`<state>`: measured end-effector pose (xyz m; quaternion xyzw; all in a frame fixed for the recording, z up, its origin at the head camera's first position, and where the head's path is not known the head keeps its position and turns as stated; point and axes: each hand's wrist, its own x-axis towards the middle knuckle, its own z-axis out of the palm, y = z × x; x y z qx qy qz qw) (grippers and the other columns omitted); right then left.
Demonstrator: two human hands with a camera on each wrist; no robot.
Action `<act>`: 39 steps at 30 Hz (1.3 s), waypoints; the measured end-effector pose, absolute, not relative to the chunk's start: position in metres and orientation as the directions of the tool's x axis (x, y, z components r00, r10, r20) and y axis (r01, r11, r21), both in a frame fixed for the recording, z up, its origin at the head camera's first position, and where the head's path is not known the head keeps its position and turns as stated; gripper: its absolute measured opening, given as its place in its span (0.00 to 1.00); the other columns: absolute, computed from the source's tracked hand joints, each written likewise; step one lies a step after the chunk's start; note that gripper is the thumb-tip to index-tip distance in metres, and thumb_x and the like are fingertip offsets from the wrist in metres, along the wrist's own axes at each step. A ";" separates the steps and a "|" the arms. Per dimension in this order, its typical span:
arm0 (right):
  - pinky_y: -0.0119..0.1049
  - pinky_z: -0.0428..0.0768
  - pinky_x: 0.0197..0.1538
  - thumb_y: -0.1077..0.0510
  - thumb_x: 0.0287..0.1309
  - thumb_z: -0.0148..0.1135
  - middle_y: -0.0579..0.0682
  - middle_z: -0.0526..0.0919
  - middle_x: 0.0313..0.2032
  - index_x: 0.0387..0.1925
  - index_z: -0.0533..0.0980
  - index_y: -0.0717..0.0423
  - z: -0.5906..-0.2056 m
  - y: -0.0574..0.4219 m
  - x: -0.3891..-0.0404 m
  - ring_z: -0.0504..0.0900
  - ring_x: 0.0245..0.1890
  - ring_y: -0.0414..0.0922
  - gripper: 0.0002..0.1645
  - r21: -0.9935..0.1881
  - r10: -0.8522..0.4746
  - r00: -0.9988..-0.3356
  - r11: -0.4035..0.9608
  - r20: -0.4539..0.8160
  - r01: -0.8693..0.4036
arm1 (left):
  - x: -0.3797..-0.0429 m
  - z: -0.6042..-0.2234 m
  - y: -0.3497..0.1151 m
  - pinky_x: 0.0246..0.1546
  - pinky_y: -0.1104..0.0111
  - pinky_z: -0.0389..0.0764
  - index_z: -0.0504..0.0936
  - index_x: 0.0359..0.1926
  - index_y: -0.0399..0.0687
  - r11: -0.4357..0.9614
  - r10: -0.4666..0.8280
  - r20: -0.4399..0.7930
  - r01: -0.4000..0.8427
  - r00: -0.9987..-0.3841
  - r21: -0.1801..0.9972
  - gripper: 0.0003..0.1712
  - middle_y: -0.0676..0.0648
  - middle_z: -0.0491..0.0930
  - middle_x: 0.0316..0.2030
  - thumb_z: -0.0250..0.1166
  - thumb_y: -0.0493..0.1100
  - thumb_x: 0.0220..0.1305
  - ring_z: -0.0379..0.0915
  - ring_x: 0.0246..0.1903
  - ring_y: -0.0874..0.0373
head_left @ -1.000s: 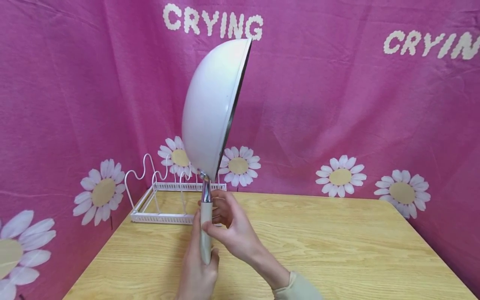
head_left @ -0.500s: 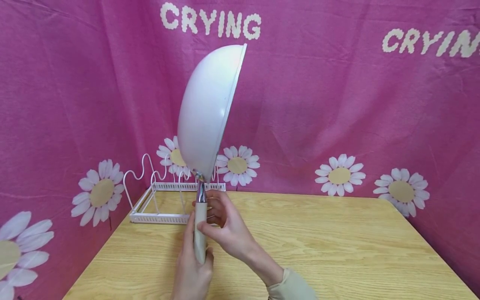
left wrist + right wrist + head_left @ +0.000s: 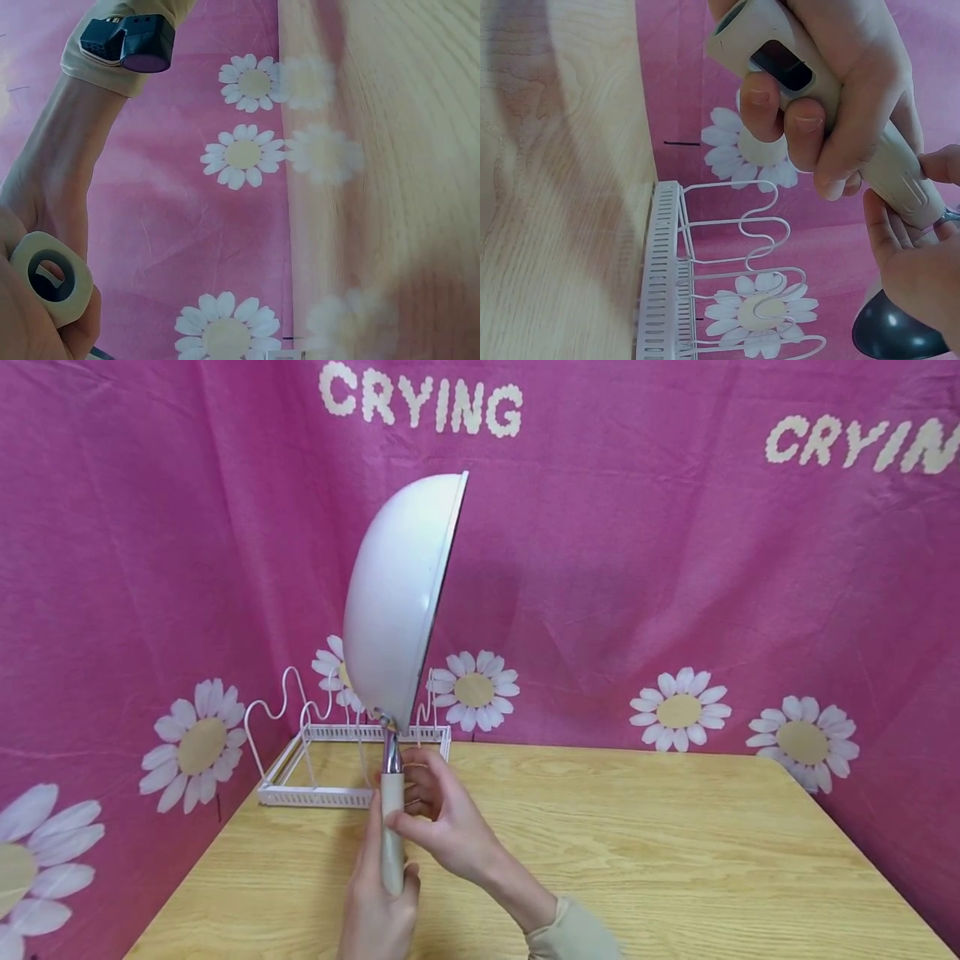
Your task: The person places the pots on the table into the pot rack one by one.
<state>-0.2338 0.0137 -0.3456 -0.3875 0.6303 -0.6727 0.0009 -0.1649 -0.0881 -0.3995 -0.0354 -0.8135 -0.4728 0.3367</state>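
Observation:
A white wok (image 3: 401, 585) is held up above the table, its bowl on top and its rim facing right. Its beige handle (image 3: 392, 852) points down, joined to the bowl by a shiny metal neck. My left hand (image 3: 378, 910) grips the lower handle; in the right wrist view its fingers (image 3: 806, 131) curl around it near the hanging hole. Higher up, my right hand (image 3: 453, 831) pinches the handle between thumb and fingers, just below the neck. A bit of the dark inside of the wok (image 3: 892, 330) shows in the right wrist view.
Behind the hands, a white wire rack (image 3: 318, 797) with wavy upright dividers stands at the back left of the wooden table (image 3: 637, 852). A pink cloth (image 3: 600, 568) with daisies and lettering hangs around the table.
The wok has moved left and a little down, carried by both hands. Their hold on the handle looks the same, and the rack stays in place.

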 end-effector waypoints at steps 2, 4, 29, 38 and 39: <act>0.30 0.81 0.48 0.71 0.56 0.62 0.68 0.79 0.56 0.62 0.63 0.63 -0.347 0.012 -0.234 0.81 0.41 0.36 0.32 -0.849 -0.490 -0.698 -0.210 0.521 -0.485 | -0.165 -0.401 -0.090 0.54 0.81 0.70 0.53 0.78 0.52 0.552 -0.262 0.595 0.387 -0.760 0.738 0.60 0.36 0.70 0.67 0.63 0.18 0.44 0.75 0.55 0.47; 0.30 0.81 0.48 0.72 0.56 0.61 0.69 0.79 0.56 0.62 0.62 0.64 -0.348 0.010 -0.234 0.81 0.42 0.35 0.32 -0.853 -0.494 -0.700 -0.210 0.515 -0.478 | -0.164 -0.403 -0.092 0.53 0.87 0.65 0.54 0.77 0.51 0.564 -0.266 0.608 0.391 -0.748 0.727 0.60 0.35 0.72 0.65 0.63 0.18 0.43 0.75 0.54 0.46; 0.26 0.81 0.46 0.72 0.56 0.61 0.70 0.77 0.57 0.63 0.61 0.65 -0.363 0.009 -0.237 0.80 0.42 0.37 0.34 -0.905 -0.523 -0.743 -0.170 0.417 -0.389 | -0.162 -0.411 -0.095 0.49 0.67 0.77 0.51 0.79 0.54 0.523 -0.249 0.505 0.324 -0.826 0.788 0.61 0.36 0.68 0.68 0.65 0.20 0.46 0.75 0.49 0.50; 0.25 0.81 0.47 0.72 0.57 0.60 0.71 0.77 0.57 0.63 0.61 0.65 -0.369 0.010 -0.239 0.80 0.43 0.34 0.33 -0.918 -0.541 -0.747 -0.144 0.386 -0.370 | -0.161 -0.415 -0.096 0.54 0.54 0.77 0.47 0.79 0.55 0.487 -0.233 0.463 0.310 -0.855 0.817 0.62 0.33 0.62 0.72 0.62 0.19 0.46 0.73 0.57 0.43; 0.25 0.81 0.47 0.72 0.57 0.60 0.72 0.77 0.57 0.63 0.61 0.65 -0.370 0.010 -0.239 0.80 0.43 0.34 0.33 -0.919 -0.543 -0.747 -0.142 0.384 -0.368 | -0.161 -0.415 -0.096 0.54 0.55 0.77 0.47 0.79 0.55 0.483 -0.232 0.459 0.308 -0.857 0.819 0.62 0.34 0.62 0.72 0.62 0.19 0.46 0.73 0.57 0.43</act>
